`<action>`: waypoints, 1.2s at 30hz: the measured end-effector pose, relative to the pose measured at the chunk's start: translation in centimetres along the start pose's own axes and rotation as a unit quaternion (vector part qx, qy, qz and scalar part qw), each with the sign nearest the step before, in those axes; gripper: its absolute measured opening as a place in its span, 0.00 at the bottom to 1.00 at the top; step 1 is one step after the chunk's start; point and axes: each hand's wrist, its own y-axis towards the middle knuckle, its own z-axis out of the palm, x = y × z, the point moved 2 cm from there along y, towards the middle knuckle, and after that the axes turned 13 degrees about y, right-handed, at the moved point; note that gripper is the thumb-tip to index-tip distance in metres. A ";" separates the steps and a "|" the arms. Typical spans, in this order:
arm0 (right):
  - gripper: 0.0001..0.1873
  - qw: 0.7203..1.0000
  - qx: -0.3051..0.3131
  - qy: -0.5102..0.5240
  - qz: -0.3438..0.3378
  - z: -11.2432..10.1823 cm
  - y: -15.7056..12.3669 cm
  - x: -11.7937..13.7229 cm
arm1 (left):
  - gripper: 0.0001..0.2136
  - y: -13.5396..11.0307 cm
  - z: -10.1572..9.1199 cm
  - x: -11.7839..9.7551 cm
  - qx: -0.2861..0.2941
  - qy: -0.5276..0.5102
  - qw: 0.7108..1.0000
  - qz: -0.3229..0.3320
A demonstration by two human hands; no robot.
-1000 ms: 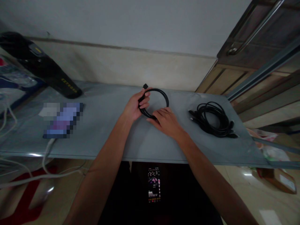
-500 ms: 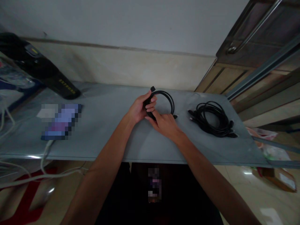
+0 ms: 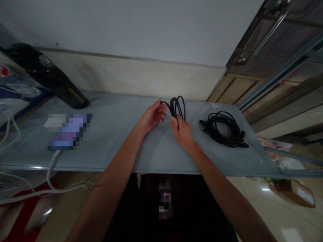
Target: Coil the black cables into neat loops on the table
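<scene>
L hand (image 3: 153,116) is raised just above the grey table (image 3: 113,144), approx. mid-length near the far edge. Its fingers are curled in, w/ thumb and fingertips pinched narrow on one end of the black cable (image 3: 178,105). R hand (image 3: 182,131) is just beside it, fingers closed round the lower part of the same cable, which is gathered into several upright loops standing above the fist. The cable is clear of the table surface, held between both hands. To the right of R hand, and apart from it, a second cable bundle (image 3: 223,129), also black, lies flat and loosely coiled on the table. Far left: a black handheld appliance (image 3: 52,84) w/ yellow lettering slants down onto the table. In front of it lies a pixelated flat item (image 3: 68,131), and a white cord (image 3: 51,161) runs from there over the front edge. Right rear: wooden door (image 3: 290,50) w/ metal handle (image 3: 259,41). Plug type on the held cable: cannot tell.
</scene>
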 end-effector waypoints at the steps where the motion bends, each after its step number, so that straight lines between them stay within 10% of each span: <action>1: 0.31 0.999 -0.038 0.039 0.003 -0.5 -0.2 0.4 | 0.21 -0.1 -0.1 -0.1 -0.002 0.005 1.000 0.002; 7: 0.30 0.946 -0.240 0.215 0.022 -6.8 -2.4 3.9 | 0.22 -0.5 -0.5 -0.6 -0.046 -0.004 0.998 0.033; 11: 0.31 0.928 -0.354 0.112 -0.018 -14.4 -3.9 3.6 | 0.19 -0.7 -0.8 -0.8 -0.070 -0.042 0.995 0.050; 16: 0.37 0.949 -0.229 -0.213 0.031 -20.7 -5.5 -3.2 | 0.17 -1.4 -0.9 -1.1 -0.078 -0.050 0.994 0.061; 23: 0.31 0.943 0.015 -0.329 0.040 -18.6 -8.7 -11.1 | 0.17 -1.3 -1.2 -1.0 -0.081 -0.048 0.993 0.076; 36: 0.35 0.907 0.139 -0.393 0.059 -13.0 -6.4 -8.7 | 0.21 0.1 -1.4 -0.4 -0.074 0.010 0.992 0.101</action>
